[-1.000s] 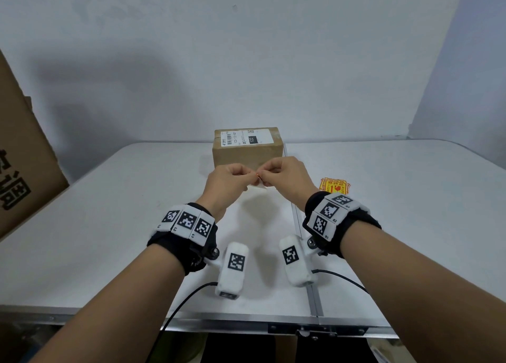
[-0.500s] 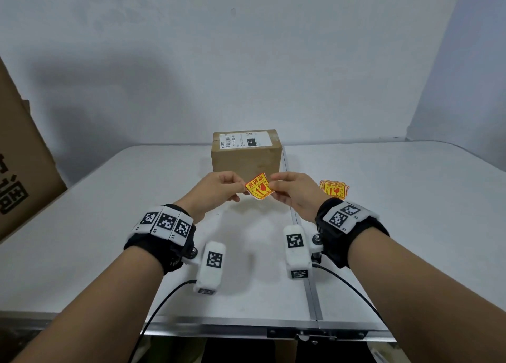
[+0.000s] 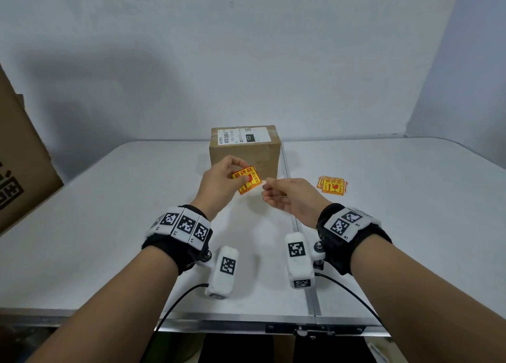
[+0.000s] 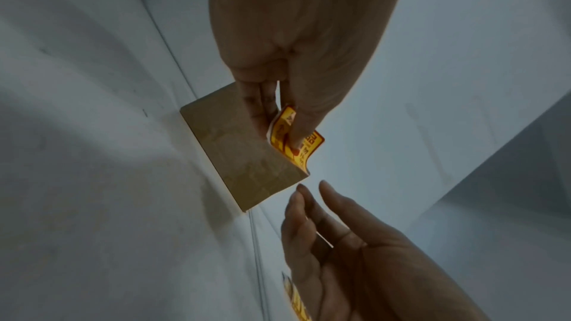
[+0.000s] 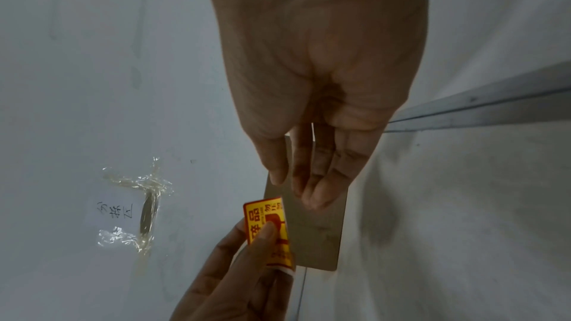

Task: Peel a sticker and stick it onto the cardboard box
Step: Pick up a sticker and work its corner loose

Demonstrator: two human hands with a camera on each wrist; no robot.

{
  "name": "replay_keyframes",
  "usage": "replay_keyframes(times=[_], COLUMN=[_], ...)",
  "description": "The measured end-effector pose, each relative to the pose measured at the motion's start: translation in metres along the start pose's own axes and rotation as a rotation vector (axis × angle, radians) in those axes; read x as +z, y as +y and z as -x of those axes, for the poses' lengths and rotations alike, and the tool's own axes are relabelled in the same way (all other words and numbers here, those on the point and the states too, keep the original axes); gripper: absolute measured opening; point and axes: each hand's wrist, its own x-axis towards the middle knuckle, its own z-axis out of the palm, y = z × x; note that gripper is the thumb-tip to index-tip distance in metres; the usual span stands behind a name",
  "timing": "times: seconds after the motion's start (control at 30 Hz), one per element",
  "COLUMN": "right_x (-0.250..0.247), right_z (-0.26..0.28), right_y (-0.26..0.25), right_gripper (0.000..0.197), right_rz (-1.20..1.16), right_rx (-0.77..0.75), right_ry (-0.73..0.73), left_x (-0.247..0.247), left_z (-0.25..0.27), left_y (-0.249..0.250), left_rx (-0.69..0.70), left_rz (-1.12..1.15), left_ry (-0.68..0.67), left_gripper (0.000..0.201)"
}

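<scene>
My left hand [image 3: 238, 172] pinches a yellow-and-red sticker [image 3: 246, 183] between thumb and fingers, just in front of the small cardboard box [image 3: 243, 154]. In the left wrist view the sticker [image 4: 296, 145] curls beside the box [image 4: 235, 155]. My right hand [image 3: 269, 184] hovers a little to the sticker's right, apart from it. In the right wrist view a thin pale strip [image 5: 289, 155], apparently backing paper, sits between its thumb and fingers. The box carries a white shipping label on top.
A small stack of the same stickers [image 3: 332, 185] lies on the white table [image 3: 109, 212], right of the box. A large cardboard carton [image 3: 22, 157] leans at the left edge. A metal seam [image 3: 298, 225] runs down the table under my right hand.
Both hands were picking at the sticker together, then held it between them. Now they have parted: the left keeps the sticker and the right has drawn away to the right.
</scene>
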Motion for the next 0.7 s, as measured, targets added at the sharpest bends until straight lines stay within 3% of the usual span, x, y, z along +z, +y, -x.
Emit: replay_keyframes(times=[0.2, 0.33, 0.7], right_x=[0.001, 0.005, 0.006], right_z=[0.001, 0.002, 0.004], right_y=[0.003, 0.003, 0.002], right_gripper=[0.026, 0.016, 0.005], right_rz=[-0.016, 0.001, -0.011], right_rx=[-0.028, -0.047, -0.059], right_ry=[-0.024, -0.030, 0.002], left_x=[0.001, 0.002, 0.007], left_z=[0.001, 0.002, 0.002], left_y=[0.005, 0.009, 0.011], left_rx=[0.103, 0.161, 0.161], left_rz=[-0.126, -0.176, -0.212], left_ry=[0.015, 0.009, -0.001], left_gripper=[0.019, 0.018, 0.018])
